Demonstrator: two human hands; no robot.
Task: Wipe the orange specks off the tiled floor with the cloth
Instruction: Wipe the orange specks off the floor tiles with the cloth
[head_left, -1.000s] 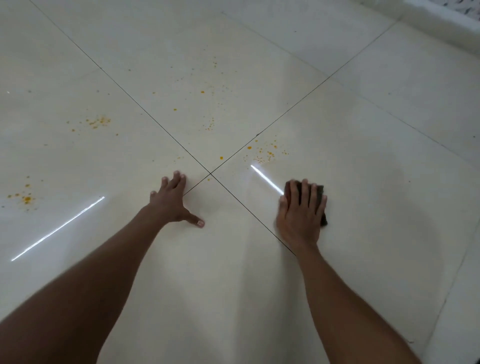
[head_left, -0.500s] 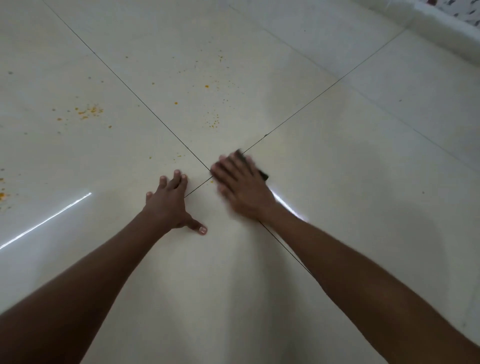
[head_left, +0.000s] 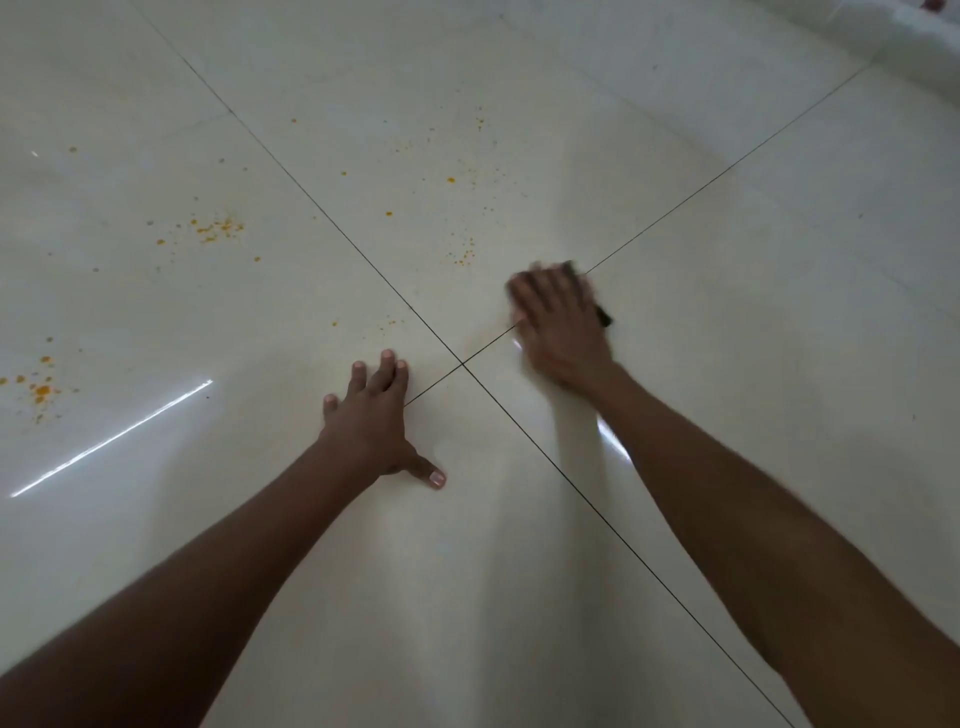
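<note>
the right hand presses the dark cloth flat under straight fingers just right of the grout crossing, the nearest orange specks lying just beyond and left of its fingertips, while the left hand rests spread, holding nothing

Right hand on cloth; specks left.

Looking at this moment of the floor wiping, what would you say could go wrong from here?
1. The orange specks to the far left and those at the left edge lie far from the cloth, so they could be missed.
2. The right hand covers most of the cloth, so bare fingers may smear specks.
3. The left hand bears on glossy floor and might slip.
</note>
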